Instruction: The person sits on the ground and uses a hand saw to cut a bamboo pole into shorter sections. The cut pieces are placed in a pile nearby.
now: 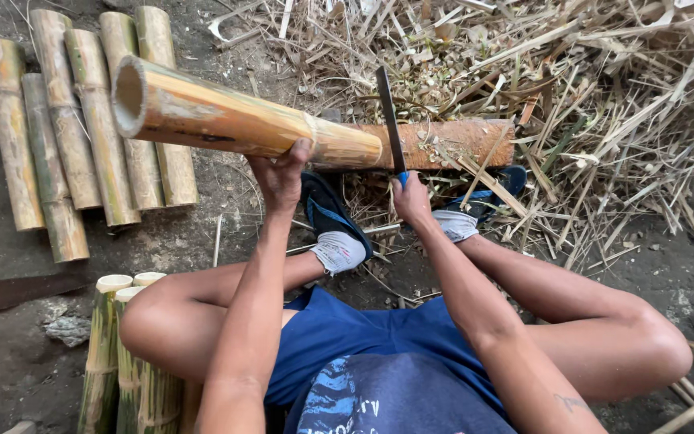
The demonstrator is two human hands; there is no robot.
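bambu cutting station: hands, blade and pole

nearest the camera, the person sits on the bare earth floor (10,362) with knees spread, wearing a dark blue shirt (363,354). a cluster of short green-yellow bamboo sections (122,362) stands upright just beside the left knee.

both forearms extend forward. feet in white ankle socks and dark blue sandals (335,221) are planted near the work, one each side of the blade line.

left hand (279,173): grip clenched from below on a long, thick, yellow-green hollow bamboo pole (226,120), thumb up on its near side. the pole lies roughly level, raised off the floor, its open end pointing to the left of the view.

right hand (410,199): grip clenched around the blue handle of a long dark flat-bladed knife (389,120). the blade stands nearly upright, edge set against the pole at the point where the pole meets a brown rough-barked log block (451,143). the far end of the pole rests on this log.

to the left, well apart from the hands, a row of cut yellow-brown bamboo lengths (74,128) lies side by side on the floor, partly under the pole's open end.

farthest out, across the upper right, a loose heap of dry pale bamboo strips and shavings (596,96) covers the ground behind and beside the log.
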